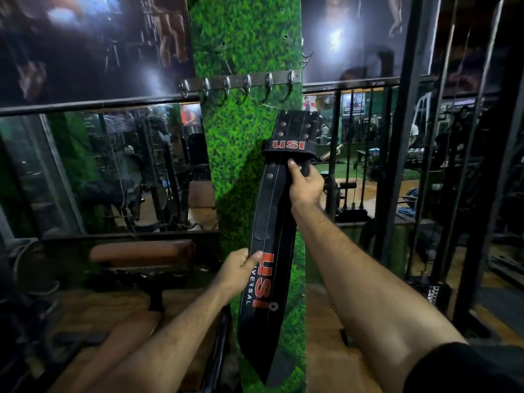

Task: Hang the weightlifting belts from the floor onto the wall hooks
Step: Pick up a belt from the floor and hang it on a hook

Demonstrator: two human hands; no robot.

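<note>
The weightlifting belt is black, with red "USI" letters, and it is held up in front of the green grass-covered pillar, hanging almost vertical and leaning a little to the left at its bottom. The right hand grips the belt in its upper part, just under the loop band that carries the small red logo; the fingers wrap around the right edge and the thumb presses on the front face, so the hand is closed firmly on the leather. Above this grip the belt end with the rows of holes rises toward the hook rail, but it stays below the hooks and does not touch them. The left hand pinches the left edge of the belt lower down, beside the big red letters, thumb on the front and fingers behind. Below the left hand the wide part of the belt hangs free and ends in a narrowing tail near the bottom of the pillar. The metal hooks on the rail are bare.
</note>
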